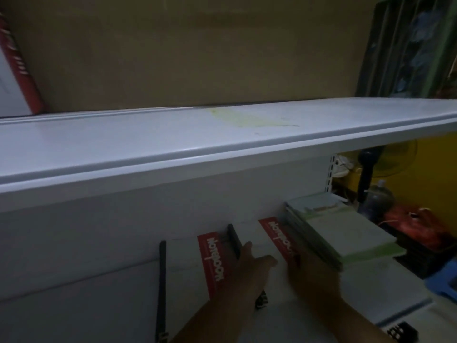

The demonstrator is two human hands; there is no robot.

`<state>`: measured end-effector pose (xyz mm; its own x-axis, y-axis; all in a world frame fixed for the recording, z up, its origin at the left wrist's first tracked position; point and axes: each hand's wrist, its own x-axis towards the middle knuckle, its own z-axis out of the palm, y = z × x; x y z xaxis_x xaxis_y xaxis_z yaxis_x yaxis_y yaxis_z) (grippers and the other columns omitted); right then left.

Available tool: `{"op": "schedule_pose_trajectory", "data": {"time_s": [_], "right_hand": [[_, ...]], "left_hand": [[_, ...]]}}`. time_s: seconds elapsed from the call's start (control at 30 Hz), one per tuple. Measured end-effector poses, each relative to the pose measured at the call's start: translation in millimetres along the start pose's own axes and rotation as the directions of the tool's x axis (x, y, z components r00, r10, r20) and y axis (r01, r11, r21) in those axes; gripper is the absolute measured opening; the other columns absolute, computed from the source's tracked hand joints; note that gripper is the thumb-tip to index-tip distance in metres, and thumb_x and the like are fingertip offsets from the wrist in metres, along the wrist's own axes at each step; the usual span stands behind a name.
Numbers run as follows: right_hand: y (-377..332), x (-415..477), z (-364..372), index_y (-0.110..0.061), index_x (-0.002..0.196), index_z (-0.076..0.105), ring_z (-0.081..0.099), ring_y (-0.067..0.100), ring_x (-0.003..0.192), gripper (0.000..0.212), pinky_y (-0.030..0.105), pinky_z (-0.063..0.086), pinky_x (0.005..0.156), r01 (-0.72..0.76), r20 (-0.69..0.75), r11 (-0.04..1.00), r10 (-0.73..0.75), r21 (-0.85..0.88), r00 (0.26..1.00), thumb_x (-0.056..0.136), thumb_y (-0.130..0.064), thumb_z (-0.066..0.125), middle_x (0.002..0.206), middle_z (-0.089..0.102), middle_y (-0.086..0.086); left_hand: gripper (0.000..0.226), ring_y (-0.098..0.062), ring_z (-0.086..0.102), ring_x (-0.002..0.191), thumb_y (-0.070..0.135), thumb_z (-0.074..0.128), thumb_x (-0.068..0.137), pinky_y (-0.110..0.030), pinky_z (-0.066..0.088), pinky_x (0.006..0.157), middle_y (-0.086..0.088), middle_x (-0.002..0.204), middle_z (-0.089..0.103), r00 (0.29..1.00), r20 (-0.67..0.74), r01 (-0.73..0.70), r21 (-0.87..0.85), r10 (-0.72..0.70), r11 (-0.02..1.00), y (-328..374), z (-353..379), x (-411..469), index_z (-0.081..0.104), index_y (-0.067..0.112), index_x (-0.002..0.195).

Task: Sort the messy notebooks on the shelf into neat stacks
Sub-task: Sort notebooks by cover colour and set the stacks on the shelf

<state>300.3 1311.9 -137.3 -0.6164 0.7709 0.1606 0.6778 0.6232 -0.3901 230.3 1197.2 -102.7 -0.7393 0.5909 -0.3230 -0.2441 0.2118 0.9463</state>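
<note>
Two white notebooks with red "Notebook" bands and black spines lie side by side on the lower shelf (74,305). My left hand (249,268) rests on top, fingers stretched out, over the seam between the left notebook (183,268) and the right notebook (254,233). My right hand (311,276) is blurred and sits at the red band of the right notebook, close to a stack of green-and-white notebooks (346,233). Its fingers cannot be made out.
The white upper shelf (173,134) juts out above the hands, with a large cardboard box (173,45) and a red-and-white box (14,70) on it. Right of the shelving are a yellow fan (385,157), a bottle (378,199) and a blue object (445,280).
</note>
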Motion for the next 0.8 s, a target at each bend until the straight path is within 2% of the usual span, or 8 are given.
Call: {"op": "schedule_pose_trajectory", "data": {"time_s": [0.1,0.2,0.27,0.4,0.5,0.57,0.67,0.8], "right_hand": [[3.7,2.1,5.9,-0.029,0.138,0.042,0.06,0.018,0.105,0.042,0.025,0.046,0.082,0.011,-0.001,1.0,-0.011,0.021,1.0,0.099,-0.039,0.032,0.12,0.062,-0.001],[6.0,3.2,10.5,-0.028,0.136,0.045,0.062,0.019,0.099,0.041,0.026,0.046,0.077,0.024,0.037,0.999,-0.025,0.025,0.999,0.099,-0.04,0.03,0.113,0.065,0.001],[2.5,3.2,7.9,-0.026,0.135,0.044,0.063,0.02,0.096,0.041,0.029,0.05,0.08,0.032,0.061,0.999,-0.033,0.018,0.998,0.099,-0.039,0.027,0.112,0.065,0.002],[-7.6,10.7,-1.3,-0.025,0.135,0.043,0.059,0.024,0.112,0.041,0.038,0.049,0.095,0.056,0.201,0.978,-0.014,-0.202,0.979,0.1,-0.028,0.024,0.127,0.059,0.005],[-25.0,12.5,-10.7,-0.016,0.145,0.03,0.045,0.024,0.129,0.048,0.035,0.037,0.108,0.125,0.268,0.948,-0.044,-0.292,0.962,0.097,-0.022,0.029,0.145,0.042,0.011],[-59.6,1.6,-17.7,-0.01,0.143,0.031,0.04,0.024,0.132,0.061,0.033,0.03,0.111,0.246,0.273,0.916,-0.161,-0.317,0.949,0.092,-0.04,0.015,0.145,0.04,0.012],[-152.6,-33.6,-18.8,-0.004,0.103,0.066,0.061,0.036,0.1,0.074,0.05,0.049,0.09,0.551,0.131,0.719,-0.553,-0.424,0.823,0.087,-0.044,0.006,0.107,0.066,0.019],[-290.3,-135.2,18.0,-0.02,0.15,0.016,0.01,0.028,0.146,0.066,0.045,0.011,0.118,0.791,0.413,0.579,-0.682,-0.2,0.604,0.091,-0.05,0.018,0.159,0.009,0.01]], "left_hand": [[0.068,-0.015,0.044,0.101,0.018,0.059,0.09,-0.023,0.037,0.081,-0.004,0.147,0.032,1.0,-0.001,-0.008,0.029,0.008,1.0,-2.5,-0.7,1.1,0.025,0.026,0.147],[0.053,-0.001,0.044,0.073,0.018,0.054,0.092,-0.017,0.039,0.062,0.012,0.101,0.046,0.999,0.022,-0.04,0.126,0.037,0.991,-5.7,-2.6,-5.2,0.035,0.026,0.141],[0.047,-0.004,0.049,0.075,0.021,0.052,0.092,-0.019,0.044,0.067,0.01,0.09,0.045,0.995,0.087,-0.071,0.309,0.046,0.949,-5.2,-8.9,-14.8,0.041,0.027,0.137],[0.04,-0.021,0.056,0.107,0.026,0.049,0.095,-0.03,0.048,0.088,-0.003,0.128,0.051,0.955,0.241,-0.286,0.581,0.175,0.762,2.5,-52.0,-37.7,0.042,0.027,0.135],[0.042,-0.018,0.039,0.132,0.029,0.041,0.099,-0.032,0.032,0.111,-0.001,0.144,0.04,0.898,0.267,-0.411,0.795,0.351,0.447,9.7,-124.0,-59.1,0.037,0.02,0.141],[0.049,-0.012,0.012,0.146,0.034,0.038,0.1,-0.029,0.011,0.119,0.001,0.157,0.021,0.912,0.194,-0.31,0.903,0.361,0.298,7.9,-191.7,-75.0,0.028,0.02,0.146],[0.054,-0.013,0.001,0.147,0.042,0.031,0.1,-0.028,0.007,0.119,0.001,0.159,0.011,0.939,0.009,-0.067,0.985,0.344,0.158,1.2,-308.3,-112.4,0.021,0.02,0.149],[0.059,-0.02,-0.001,0.148,0.045,0.026,0.1,-0.037,0.008,0.119,-0.003,0.16,0.005,0.892,-0.344,0.305,0.937,0.295,0.169,-10.8,-439.2,-197.4,0.016,0.016,0.15]]}}
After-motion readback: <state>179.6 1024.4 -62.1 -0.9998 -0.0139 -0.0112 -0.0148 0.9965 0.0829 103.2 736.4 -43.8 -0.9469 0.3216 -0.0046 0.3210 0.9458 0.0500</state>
